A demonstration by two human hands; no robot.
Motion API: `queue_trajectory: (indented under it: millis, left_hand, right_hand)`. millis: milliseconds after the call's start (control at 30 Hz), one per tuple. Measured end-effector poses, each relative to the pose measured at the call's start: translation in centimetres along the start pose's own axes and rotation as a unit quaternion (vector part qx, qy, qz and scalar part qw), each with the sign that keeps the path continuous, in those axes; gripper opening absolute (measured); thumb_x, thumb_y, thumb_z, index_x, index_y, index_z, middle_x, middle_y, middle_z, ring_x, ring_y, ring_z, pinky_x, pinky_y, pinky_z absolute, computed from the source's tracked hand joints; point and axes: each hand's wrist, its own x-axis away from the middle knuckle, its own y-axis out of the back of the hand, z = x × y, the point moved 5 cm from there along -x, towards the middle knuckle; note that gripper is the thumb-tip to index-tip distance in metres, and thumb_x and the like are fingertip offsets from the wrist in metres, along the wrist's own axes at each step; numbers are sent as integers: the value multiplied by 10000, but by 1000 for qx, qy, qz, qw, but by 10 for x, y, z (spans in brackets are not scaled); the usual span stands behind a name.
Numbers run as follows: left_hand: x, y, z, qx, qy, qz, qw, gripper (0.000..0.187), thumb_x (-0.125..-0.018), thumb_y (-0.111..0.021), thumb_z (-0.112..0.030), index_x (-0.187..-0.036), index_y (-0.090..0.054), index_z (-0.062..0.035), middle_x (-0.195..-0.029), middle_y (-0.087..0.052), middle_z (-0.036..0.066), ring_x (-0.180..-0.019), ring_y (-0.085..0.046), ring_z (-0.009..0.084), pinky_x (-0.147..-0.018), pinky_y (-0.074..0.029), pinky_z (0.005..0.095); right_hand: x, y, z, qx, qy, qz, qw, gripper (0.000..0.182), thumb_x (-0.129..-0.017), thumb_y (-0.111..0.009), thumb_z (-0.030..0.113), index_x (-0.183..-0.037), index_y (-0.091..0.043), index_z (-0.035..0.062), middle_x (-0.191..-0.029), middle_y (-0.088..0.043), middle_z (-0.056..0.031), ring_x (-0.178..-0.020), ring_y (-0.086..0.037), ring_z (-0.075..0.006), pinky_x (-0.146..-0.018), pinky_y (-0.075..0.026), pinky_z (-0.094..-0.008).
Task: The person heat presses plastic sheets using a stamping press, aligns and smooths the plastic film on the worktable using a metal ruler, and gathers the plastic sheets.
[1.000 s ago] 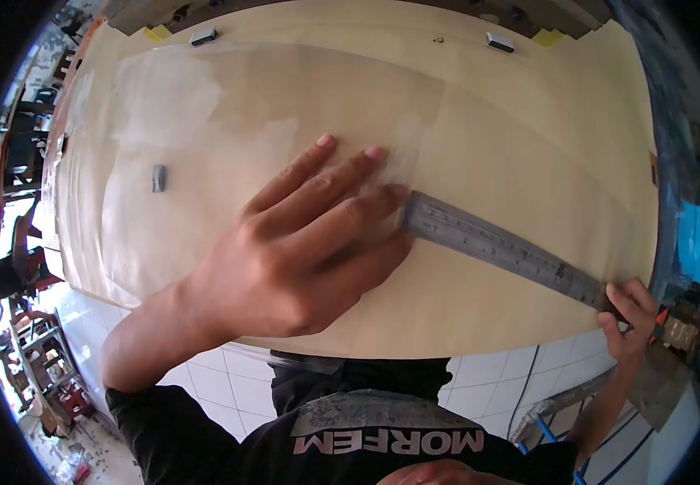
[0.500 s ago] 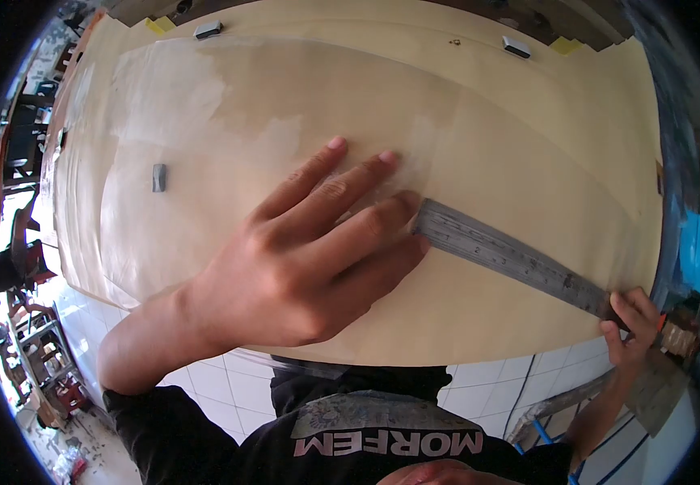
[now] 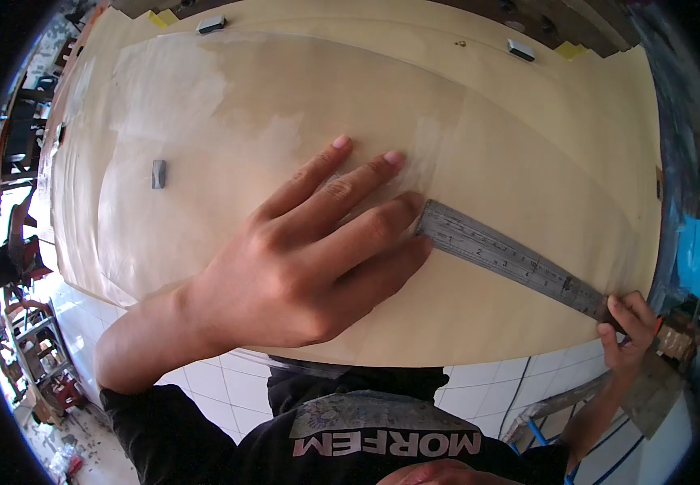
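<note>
My left hand [image 3: 309, 250] lies palm down with fingers spread over a thin translucent sheet [image 3: 188, 97] on a pale yellow board [image 3: 382, 339]. A worn metal ruler [image 3: 512, 263] with printed numbers slants across the board; its near end sits right at the ring and little fingertips of that hand. At the board's right edge, my right hand [image 3: 631, 327] grips the ruler's other end between thumb and fingers. Creases run through the sheet close to the left fingertips.
A small grey block [image 3: 158, 174] rests on the sheet at left. Two black-and-white blocks, one at the upper left [image 3: 211, 25] and one at the upper right [image 3: 520, 50], lie along the far side. Something bright blue [image 3: 695, 255] hangs beyond the right edge. A metal rack [image 3: 39, 347] stands at lower left.
The view has shifted very slightly. Both hands and the ruler keep nearly the same places on the board.
</note>
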Motion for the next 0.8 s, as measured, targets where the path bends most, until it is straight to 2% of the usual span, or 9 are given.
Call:
queue_trajectory:
  millis: [233,467,733,800]
  left_hand:
    - [2,-1,9,51,36,-24,998,237,-716,-647,-50,-951,-677,-52,-1064,-647,157,-1153,-566,358,-1021,-415,501]
    - [0,4,4,42,20,15,999,239,-719,-641,-54,-954,-682,-62,-1073,-646,151,-1154,-564,357,-1025,-406,508]
    - [2,2,9,61,37,-10,997,284,-693,-614,-2,-970,-648,55,-1090,-626,190,-1166,-553,367,-1038,-391,501]
    - [2,1,10,61,31,-2,998,298,-689,-621,-10,-979,-649,51,-1091,-624,194,-1168,-552,366,-1039,-391,501]
  right_hand:
    - [-2,-1,4,-1,-13,5,1000,337,-742,-708,217,-1027,-672,42,-753,-528,-88,-642,-501,-219,-561,-378,-317]
    - [0,-2,6,-3,-13,6,1000,340,-734,-700,202,-1033,-669,42,-750,-533,-95,-650,-519,-223,-563,-394,-320]
    - [-2,-1,4,4,3,10,1000,340,-746,-694,214,-1036,-668,37,-742,-537,-94,-630,-506,-216,-546,-381,-312]
    - [-3,-2,6,7,14,7,1000,341,-749,-694,219,-1034,-668,34,-738,-533,-93,-624,-499,-213,-541,-377,-308]
